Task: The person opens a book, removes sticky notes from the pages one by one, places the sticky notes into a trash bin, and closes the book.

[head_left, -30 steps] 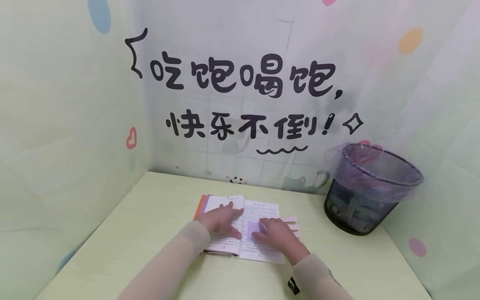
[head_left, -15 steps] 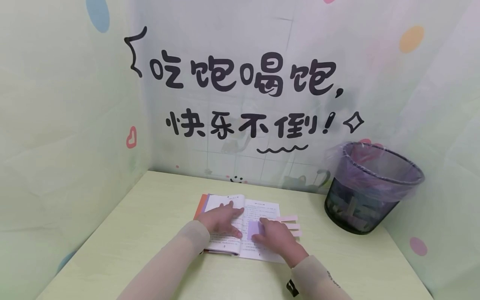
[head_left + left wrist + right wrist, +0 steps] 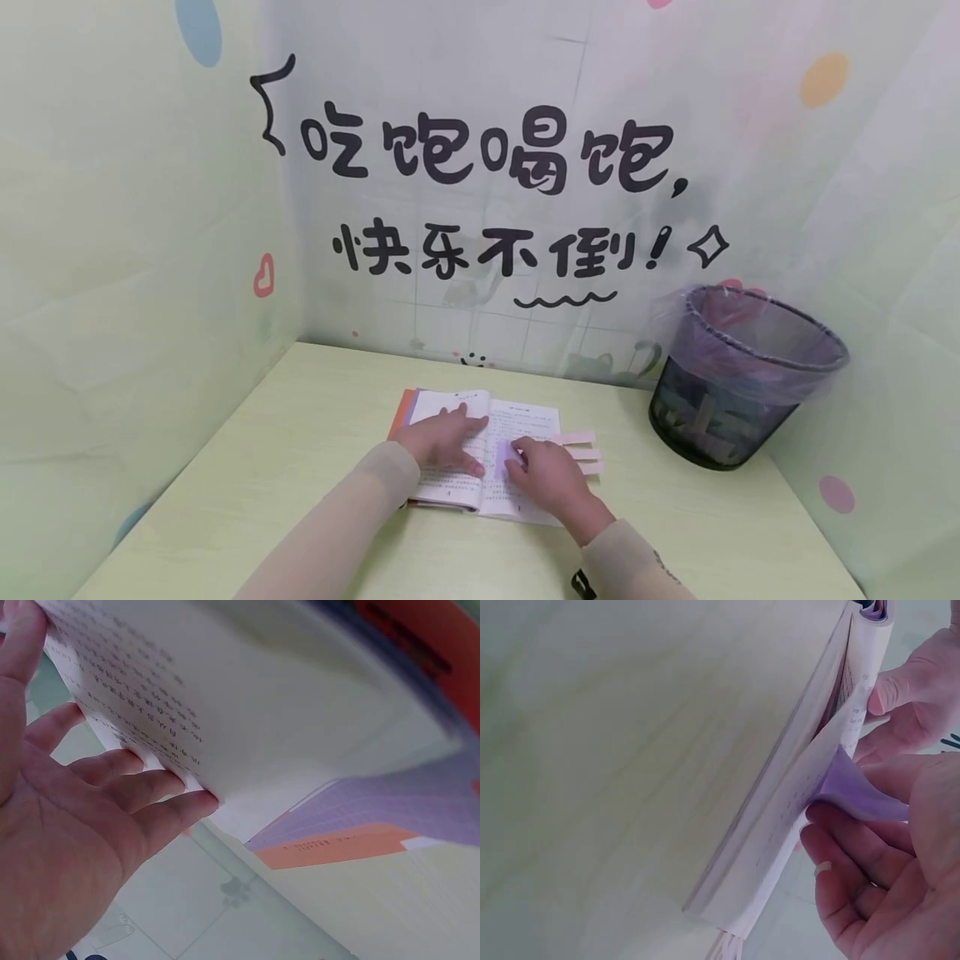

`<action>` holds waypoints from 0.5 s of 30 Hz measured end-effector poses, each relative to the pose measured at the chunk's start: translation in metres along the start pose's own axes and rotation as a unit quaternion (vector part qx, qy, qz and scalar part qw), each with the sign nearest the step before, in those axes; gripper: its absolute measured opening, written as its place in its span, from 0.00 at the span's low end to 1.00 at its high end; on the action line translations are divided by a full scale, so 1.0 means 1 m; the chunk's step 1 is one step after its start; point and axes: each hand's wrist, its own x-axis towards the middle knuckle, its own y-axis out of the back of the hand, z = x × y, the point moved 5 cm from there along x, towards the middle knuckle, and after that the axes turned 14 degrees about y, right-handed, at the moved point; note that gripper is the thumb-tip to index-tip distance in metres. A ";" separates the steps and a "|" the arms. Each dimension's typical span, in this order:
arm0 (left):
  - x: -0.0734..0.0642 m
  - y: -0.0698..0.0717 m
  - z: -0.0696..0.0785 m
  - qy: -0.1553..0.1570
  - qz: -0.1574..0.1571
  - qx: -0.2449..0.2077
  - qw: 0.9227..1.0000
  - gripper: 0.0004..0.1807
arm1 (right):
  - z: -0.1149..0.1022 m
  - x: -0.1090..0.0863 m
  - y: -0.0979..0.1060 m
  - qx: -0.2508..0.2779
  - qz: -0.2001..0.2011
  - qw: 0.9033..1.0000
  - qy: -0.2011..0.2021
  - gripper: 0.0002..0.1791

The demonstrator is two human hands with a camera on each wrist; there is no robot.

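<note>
An open book with printed pages lies on the table. Spread fingers of my left hand press on its left page near the spine; the left wrist view shows these fingertips on the paper. On the right page is a purple sticky note, partly covered by my right hand in the head view. My right thumb and fingers pinch the note's free edge. It curves up off the page, while its other edge still meets the paper.
Several pale pink tabs stick out from the book's right edge. A dark bin with a purple liner stands at the back right of the table. Printed cloth walls rise behind and on both sides.
My right thumb and fingers have drawn together on the sticky note, and its edge has come up from lying flat. My left hand keeps its place on the left page.
</note>
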 end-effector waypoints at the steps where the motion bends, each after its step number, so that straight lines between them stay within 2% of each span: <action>1: 0.000 0.000 0.000 0.001 0.000 0.000 1.000 0.54 | 0.000 0.000 0.001 0.001 0.003 1.000 -0.001 0.20; 10: -0.002 0.001 0.001 0.001 -0.002 0.004 1.000 0.53 | -0.002 -0.004 0.001 -0.004 -0.012 1.000 0.025 0.16; 15: -0.001 0.001 0.000 -0.001 -0.004 -0.001 1.000 0.53 | -0.003 -0.007 0.001 -0.001 -0.011 0.998 0.054 0.12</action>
